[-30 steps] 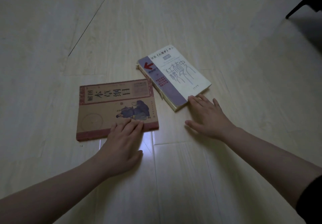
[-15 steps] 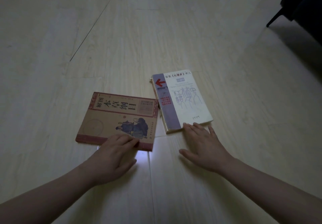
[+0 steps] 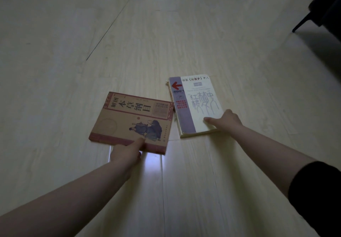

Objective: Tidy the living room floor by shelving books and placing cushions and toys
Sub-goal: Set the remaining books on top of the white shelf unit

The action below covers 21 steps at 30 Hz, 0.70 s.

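Two books lie side by side on the pale wooden floor. The brown book [image 3: 129, 120] with a red border and a seated figure on its cover is on the left. My left hand [image 3: 126, 151] grips its near edge, thumb on the cover and fingers hidden beneath. The white book [image 3: 195, 105] with a grey spine strip and a red arrow lies to the right. My right hand [image 3: 226, 121] grips its near right corner, thumb on top, fingers hidden under the edge.
A dark piece of furniture on a thin black leg [image 3: 302, 21] stands at the far right. Bare floorboards [image 3: 92, 33] stretch away on every other side, with a bright reflection at the top.
Both hands went from lying flat by the books' near edges to pinching them, thumbs on the covers. The view has pulled back and the books look farther off.
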### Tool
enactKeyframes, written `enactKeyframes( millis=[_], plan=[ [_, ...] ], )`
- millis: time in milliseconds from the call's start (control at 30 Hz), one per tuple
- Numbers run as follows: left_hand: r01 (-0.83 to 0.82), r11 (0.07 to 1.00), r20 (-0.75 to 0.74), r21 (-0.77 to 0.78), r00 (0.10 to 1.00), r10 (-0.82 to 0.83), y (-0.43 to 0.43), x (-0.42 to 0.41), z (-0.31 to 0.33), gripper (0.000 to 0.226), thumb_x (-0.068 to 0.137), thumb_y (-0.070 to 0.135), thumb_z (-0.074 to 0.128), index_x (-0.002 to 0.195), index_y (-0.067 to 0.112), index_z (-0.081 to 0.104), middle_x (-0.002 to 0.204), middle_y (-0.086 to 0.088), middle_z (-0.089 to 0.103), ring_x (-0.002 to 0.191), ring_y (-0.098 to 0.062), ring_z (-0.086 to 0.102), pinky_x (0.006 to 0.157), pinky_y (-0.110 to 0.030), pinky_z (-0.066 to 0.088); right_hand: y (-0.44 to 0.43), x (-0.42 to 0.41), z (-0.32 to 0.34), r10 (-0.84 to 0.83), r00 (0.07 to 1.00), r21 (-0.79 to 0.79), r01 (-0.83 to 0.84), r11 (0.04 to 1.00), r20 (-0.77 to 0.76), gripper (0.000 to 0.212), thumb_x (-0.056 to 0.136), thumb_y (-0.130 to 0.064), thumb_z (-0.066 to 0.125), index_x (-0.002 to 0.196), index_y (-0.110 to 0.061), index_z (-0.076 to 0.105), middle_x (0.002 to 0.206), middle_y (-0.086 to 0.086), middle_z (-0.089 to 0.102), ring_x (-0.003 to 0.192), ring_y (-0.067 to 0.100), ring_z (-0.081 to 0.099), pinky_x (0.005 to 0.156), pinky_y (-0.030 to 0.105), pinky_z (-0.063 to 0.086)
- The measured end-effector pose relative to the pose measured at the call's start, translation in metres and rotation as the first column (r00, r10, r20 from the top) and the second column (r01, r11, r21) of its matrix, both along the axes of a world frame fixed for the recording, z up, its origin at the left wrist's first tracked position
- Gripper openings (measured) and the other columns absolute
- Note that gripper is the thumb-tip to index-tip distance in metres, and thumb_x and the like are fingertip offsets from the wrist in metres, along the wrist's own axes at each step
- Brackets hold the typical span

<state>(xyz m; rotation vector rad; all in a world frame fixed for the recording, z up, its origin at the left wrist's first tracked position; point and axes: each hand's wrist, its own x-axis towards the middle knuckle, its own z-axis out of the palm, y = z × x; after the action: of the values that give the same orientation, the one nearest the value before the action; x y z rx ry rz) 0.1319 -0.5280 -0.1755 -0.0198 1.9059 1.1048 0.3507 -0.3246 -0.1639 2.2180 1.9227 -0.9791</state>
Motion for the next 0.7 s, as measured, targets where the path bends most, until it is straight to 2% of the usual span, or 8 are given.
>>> enactKeyframes(
  millis=[100, 233, 333, 400, 467, 567, 633, 700],
  plan=[
    [-0.1, 0.995, 0.039, -0.016, 0.994, 0.1, 0.004, -0.001, -0.007, 0.052, 0.063, 0.041, 0.076, 0.1, 0.006, 0.063, 0.087, -0.01, 0.068, 0.077, -0.026, 0.066, 0.085, -0.044, 0.056, -0.003, 0.001, -0.004, 0.002, 1.0, 0.021, -0.002, 1.0, 0.019, 0.091, 0.07, -0.053, 0.077, 0.134, -0.002, 0.036, 0.135, 0.017, 0.045, 0.121, 0.033, 0.049, 0.09, 0.04, 0.046],
    [-0.254, 0.967, 0.173, -0.022, 0.952, 0.254, 0.017, -0.002, -0.009, 0.033, 0.081, 0.026, 0.072, 0.104, 0.006, 0.06, 0.077, -0.006, 0.057, 0.056, -0.017, 0.049, 0.056, -0.03, 0.05, -0.004, 0.0, -0.008, 0.017, 0.999, 0.037, -0.018, 0.999, 0.031, 0.091, 0.069, -0.052, 0.078, 0.134, -0.003, 0.038, 0.134, 0.017, 0.046, 0.12, 0.033, 0.05, 0.092, 0.04, 0.047],
    [-0.29, 0.954, 0.256, -0.077, 0.919, 0.3, 0.027, -0.004, -0.005, 0.029, 0.083, 0.028, 0.071, 0.103, 0.011, 0.058, 0.071, -0.003, 0.052, 0.053, -0.012, 0.044, 0.048, -0.025, 0.045, -0.003, 0.0, -0.008, 0.01, 1.0, 0.017, -0.011, 1.0, 0.014, 0.092, 0.067, -0.052, 0.079, 0.133, -0.003, 0.038, 0.134, 0.016, 0.047, 0.12, 0.033, 0.05, 0.091, 0.04, 0.047],
    [-0.304, 0.95, 0.293, -0.07, 0.904, 0.311, 0.031, -0.006, -0.004, 0.03, 0.084, 0.029, 0.069, 0.107, 0.012, 0.057, 0.069, -0.001, 0.052, 0.052, -0.011, 0.043, 0.049, -0.023, 0.043, 0.0, 0.0, -0.008, -0.008, 1.0, 0.002, 0.008, 1.0, -0.001, 0.092, 0.064, -0.053, 0.081, 0.132, -0.004, 0.041, 0.133, 0.014, 0.049, 0.119, 0.032, 0.052, 0.091, 0.039, 0.048],
    [-0.328, 0.944, 0.285, -0.043, 0.901, 0.327, 0.034, -0.006, -0.006, 0.034, 0.085, 0.026, 0.069, 0.113, 0.012, 0.056, 0.08, -0.003, 0.06, 0.06, -0.012, 0.052, 0.054, -0.023, 0.046, 0.002, 0.002, -0.007, -0.03, 0.999, -0.026, 0.029, 0.999, -0.019, 0.096, 0.057, -0.057, 0.082, 0.129, -0.006, 0.044, 0.131, 0.012, 0.052, 0.116, 0.03, 0.054, 0.091, 0.039, 0.05],
    [-0.371, 0.929, 0.219, -0.015, 0.905, 0.365, 0.035, -0.004, -0.008, 0.044, 0.082, 0.021, 0.073, 0.119, 0.01, 0.053, 0.107, -0.01, 0.065, 0.086, -0.02, 0.064, 0.076, -0.031, 0.056, 0.004, 0.005, -0.009, -0.038, 0.998, -0.049, 0.036, 0.998, -0.047, 0.109, 0.037, -0.066, 0.077, 0.126, -0.01, 0.049, 0.126, 0.01, 0.056, 0.111, 0.029, 0.057, 0.09, 0.041, 0.052],
    [-0.392, 0.92, 0.266, 0.015, 0.888, 0.374, 0.035, -0.002, -0.007, 0.04, 0.082, 0.016, 0.074, 0.115, 0.011, 0.052, 0.109, -0.011, 0.065, 0.088, -0.021, 0.065, 0.081, -0.034, 0.057, 0.004, 0.006, -0.011, -0.04, 0.997, -0.047, 0.037, 0.998, -0.064, 0.115, 0.029, -0.069, 0.073, 0.125, -0.01, 0.05, 0.125, 0.008, 0.058, 0.11, 0.028, 0.058, 0.089, 0.041, 0.053],
    [-0.389, 0.921, 0.281, 0.035, 0.888, 0.364, 0.035, -0.001, -0.007, 0.04, 0.081, 0.013, 0.074, 0.114, 0.01, 0.052, 0.107, -0.011, 0.064, 0.087, -0.022, 0.065, 0.081, -0.035, 0.057, 0.002, 0.004, -0.007, -0.047, 0.997, -0.048, 0.044, 0.998, -0.069, 0.111, 0.035, -0.067, 0.078, 0.126, -0.009, 0.05, 0.125, 0.008, 0.058, 0.111, 0.027, 0.057, 0.089, 0.039, 0.052]
  ],
)
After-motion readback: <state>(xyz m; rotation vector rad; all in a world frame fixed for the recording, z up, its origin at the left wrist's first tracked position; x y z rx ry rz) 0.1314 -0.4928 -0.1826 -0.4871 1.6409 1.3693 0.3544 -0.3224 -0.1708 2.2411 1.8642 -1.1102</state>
